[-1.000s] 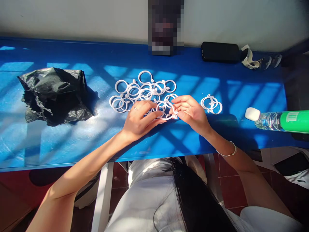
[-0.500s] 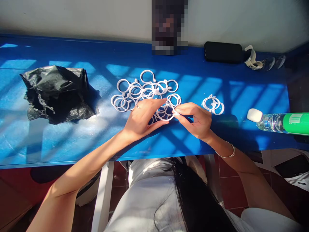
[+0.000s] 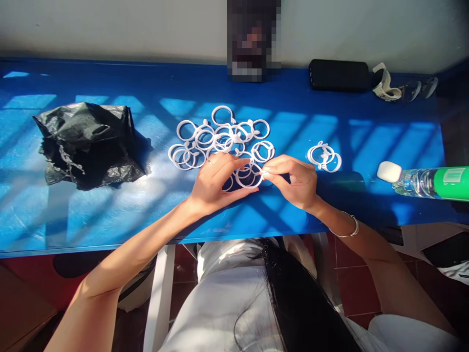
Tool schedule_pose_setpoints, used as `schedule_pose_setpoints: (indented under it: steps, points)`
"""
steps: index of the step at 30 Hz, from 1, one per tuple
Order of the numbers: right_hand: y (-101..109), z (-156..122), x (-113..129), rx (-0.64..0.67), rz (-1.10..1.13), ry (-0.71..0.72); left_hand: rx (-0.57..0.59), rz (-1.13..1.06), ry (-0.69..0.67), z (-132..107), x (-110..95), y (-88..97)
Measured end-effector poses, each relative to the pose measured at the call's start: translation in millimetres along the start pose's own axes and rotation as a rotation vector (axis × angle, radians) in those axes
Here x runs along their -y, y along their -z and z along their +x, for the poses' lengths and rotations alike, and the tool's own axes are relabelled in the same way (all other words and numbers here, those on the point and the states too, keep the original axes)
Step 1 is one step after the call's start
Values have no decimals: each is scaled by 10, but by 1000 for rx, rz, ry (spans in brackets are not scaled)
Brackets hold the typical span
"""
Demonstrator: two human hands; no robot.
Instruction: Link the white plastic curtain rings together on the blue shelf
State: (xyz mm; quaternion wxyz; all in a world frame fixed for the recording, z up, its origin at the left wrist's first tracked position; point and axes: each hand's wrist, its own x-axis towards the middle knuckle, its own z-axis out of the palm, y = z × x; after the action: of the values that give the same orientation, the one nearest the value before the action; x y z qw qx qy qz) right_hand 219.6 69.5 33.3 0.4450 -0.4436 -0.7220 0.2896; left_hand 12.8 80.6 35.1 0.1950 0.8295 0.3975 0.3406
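Note:
My right hand (image 3: 295, 181) pinches the small end piece of a white curtain ring (image 3: 250, 187) between thumb and forefinger. On the ring's other side is my left hand (image 3: 216, 178), thumb at its lower edge and forefinger at its upper edge, steadying it. Just beyond my hands lies a loose pile of white curtain rings (image 3: 224, 106), several overlapping, with small clip-like pieces attached. My left hand covers part of this pile. A smaller cluster of the same rings (image 3: 335, 169) rests on the table to the right of my right hand.
A crumpled black plastic bag (image 3: 86, 124) sits on the blue table (image 3: 146, 215) at left. Along the back right are a black box-shaped object (image 3: 339, 75), a white strap-like item (image 3: 384, 88) and glasses (image 3: 412, 91). A green-labelled bottle (image 3: 417, 182) lies at right.
The held ring has shifted slightly down and left, and my right hand has moved a little left with it. My left fingers have bent slightly. The pile looks the same.

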Motion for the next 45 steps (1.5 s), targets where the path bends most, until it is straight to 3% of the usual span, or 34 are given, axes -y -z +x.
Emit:
schedule_pose_setpoints:
  steps: [11,21,24,28,32,38,45]
  points:
    - [-25,-26,-20,-52,88,55,-18,33,-15,-1,-21,-18]
    - [25,42,9,64,-127,-88,-22,63,29,26,38,-20]
    - [139,120,-11,80,-299,-126,-75,155,42,65,108,11]
    - [440,242,-58,82,-637,-218,-174,245,19,91,204,62]
    - [792,304,-112,214,-880,-392,-139,234,86,74,269,94]
    - [1044,264,-200,322,-856,-546,-141,265,140,61,307,93]
    - [949,279,-204,379,-722,-524,-68,326,212,66,287,89]
